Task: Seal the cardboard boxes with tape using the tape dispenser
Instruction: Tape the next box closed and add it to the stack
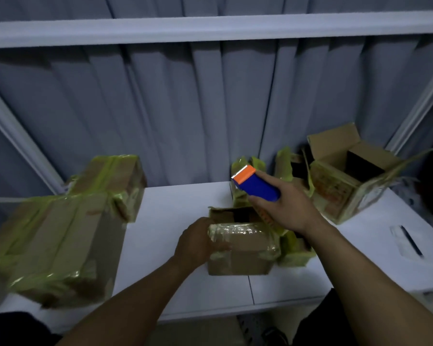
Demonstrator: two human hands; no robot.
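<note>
Dispenser (258, 186), blue-bodied, orange-capped, white serrated edge, above yellow-taped brown box (240, 245).

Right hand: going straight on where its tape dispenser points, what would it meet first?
Held in the right hand, the tape dispenser probably meets the green-taped flap behind it, then the curtain; depth is unclear.

A: Left arm?
B: Forearm enters from 7 o'clock; left hand (196, 243), back upward, grips the small cardboard box (240, 260) at its 9 o'clock side.
A: Right arm?
B: Forearm enters from 5 o'clock; right hand (289, 211), raised, curls round the tape dispenser (256, 184).
</note>
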